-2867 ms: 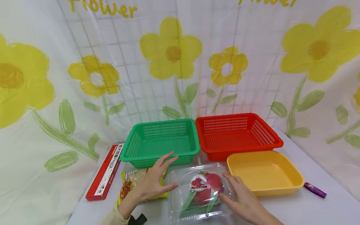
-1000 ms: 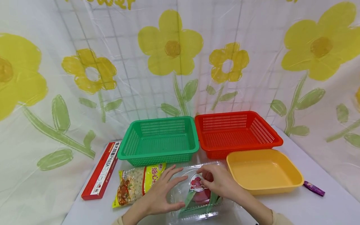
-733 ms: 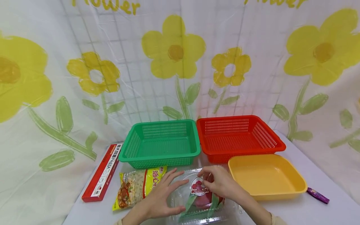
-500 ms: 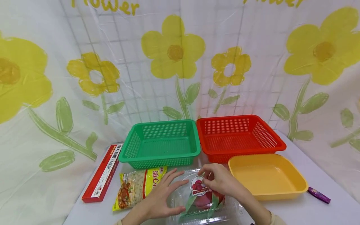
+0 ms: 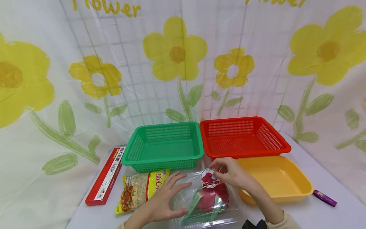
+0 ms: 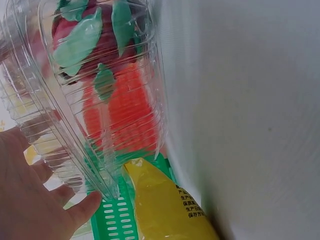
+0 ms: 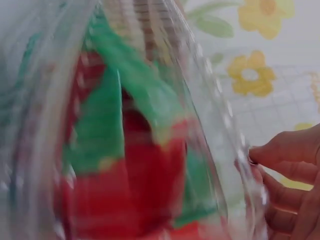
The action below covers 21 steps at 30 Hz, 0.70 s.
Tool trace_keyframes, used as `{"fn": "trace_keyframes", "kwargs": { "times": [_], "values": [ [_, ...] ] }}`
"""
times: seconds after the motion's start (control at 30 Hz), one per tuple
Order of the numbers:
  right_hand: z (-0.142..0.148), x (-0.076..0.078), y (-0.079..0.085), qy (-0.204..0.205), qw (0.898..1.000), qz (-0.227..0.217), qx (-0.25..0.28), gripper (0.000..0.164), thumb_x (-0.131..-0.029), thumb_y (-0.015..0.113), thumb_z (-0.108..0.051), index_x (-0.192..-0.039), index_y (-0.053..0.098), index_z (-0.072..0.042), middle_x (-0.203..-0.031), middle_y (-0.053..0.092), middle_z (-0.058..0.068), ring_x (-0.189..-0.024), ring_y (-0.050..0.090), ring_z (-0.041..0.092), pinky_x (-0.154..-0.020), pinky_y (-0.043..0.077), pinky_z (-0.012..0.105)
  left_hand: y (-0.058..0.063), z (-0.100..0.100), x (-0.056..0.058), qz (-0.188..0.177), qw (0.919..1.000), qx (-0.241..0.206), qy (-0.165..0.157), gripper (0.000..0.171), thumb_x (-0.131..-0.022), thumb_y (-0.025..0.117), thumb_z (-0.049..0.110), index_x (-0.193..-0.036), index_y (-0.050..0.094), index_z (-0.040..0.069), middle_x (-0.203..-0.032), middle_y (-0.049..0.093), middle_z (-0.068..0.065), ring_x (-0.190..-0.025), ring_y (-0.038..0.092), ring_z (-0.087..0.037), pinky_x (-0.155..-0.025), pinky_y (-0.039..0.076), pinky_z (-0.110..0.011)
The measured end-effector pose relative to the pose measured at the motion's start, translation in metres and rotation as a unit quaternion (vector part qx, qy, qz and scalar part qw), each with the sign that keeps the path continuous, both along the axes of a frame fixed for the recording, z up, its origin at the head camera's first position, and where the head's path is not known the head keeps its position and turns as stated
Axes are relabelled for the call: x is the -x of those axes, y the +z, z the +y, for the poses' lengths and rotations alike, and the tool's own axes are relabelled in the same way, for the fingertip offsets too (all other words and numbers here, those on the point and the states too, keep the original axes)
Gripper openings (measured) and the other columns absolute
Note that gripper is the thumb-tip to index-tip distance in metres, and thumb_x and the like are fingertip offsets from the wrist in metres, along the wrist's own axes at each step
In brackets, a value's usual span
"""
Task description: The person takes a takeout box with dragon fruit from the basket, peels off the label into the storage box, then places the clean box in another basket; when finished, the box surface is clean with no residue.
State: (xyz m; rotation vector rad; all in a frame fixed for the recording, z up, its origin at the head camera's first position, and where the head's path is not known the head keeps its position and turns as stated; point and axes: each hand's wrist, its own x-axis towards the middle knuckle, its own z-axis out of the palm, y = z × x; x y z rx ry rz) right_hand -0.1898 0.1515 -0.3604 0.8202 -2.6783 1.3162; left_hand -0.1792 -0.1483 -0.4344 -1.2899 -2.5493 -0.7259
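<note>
Right of container (image 5: 205,201), purple packet (image 5: 324,198): head view only.

The curtain (image 5: 206,105) bears "Flower" twice in yellow script, both cut by the head view's top edge. On the red box (image 5: 104,176), "PASTA" can be read; its Chinese characters are unclear. The bag (image 5: 138,190) shows 通心 in red, and, in the left wrist view, small black lines including 生产, 保质 and 保存. Lettering on the pack (image 5: 190,208)'s round sticker (image 5: 208,180) is too small.
</note>
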Motion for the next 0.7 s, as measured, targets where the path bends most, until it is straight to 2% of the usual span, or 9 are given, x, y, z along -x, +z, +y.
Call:
{"fn": "trace_keyframes", "kwargs": {
  "times": [0.33,0.5,0.7],
  "values": [
    [0.022,0.011,0.001,-0.039,0.999,0.012,0.004,0.016,-0.088,0.070,-0.004,-0.104,0.072,-0.006,-0.082,0.065,-0.001,-0.073,0.058,0.016,-0.066,0.054,0.025,-0.002,-0.001,0.001,0.004,1.0000,0.001,0.001,0.070,-0.086,0.063,0.059,-0.148,0.045,0.033,-0.158,0.031,0.003,-0.146,0.023,-0.032,-0.099,0.038,-0.068],
    [0.035,0.014,0.003,-0.061,0.998,0.003,0.007,0.018,-0.088,0.071,-0.005,-0.105,0.072,-0.006,-0.084,0.066,0.001,-0.073,0.059,0.017,-0.065,0.054,0.026,-0.001,-0.001,0.000,-0.003,1.0000,0.002,0.003,0.070,-0.085,0.063,0.058,-0.148,0.043,0.035,-0.159,0.030,0.004,-0.146,0.022,-0.032,-0.099,0.038,-0.067],
    [0.057,0.018,0.007,-0.082,0.996,-0.009,0.020,0.020,-0.088,0.071,-0.004,-0.108,0.071,-0.002,-0.086,0.067,0.004,-0.073,0.061,0.026,-0.063,0.055,0.030,-0.001,-0.001,0.000,-0.009,0.9999,0.005,0.003,0.071,-0.084,0.065,0.057,-0.149,0.042,0.036,-0.159,0.029,0.004,-0.146,0.022,-0.033,-0.100,0.037,-0.067]
  ]
}}
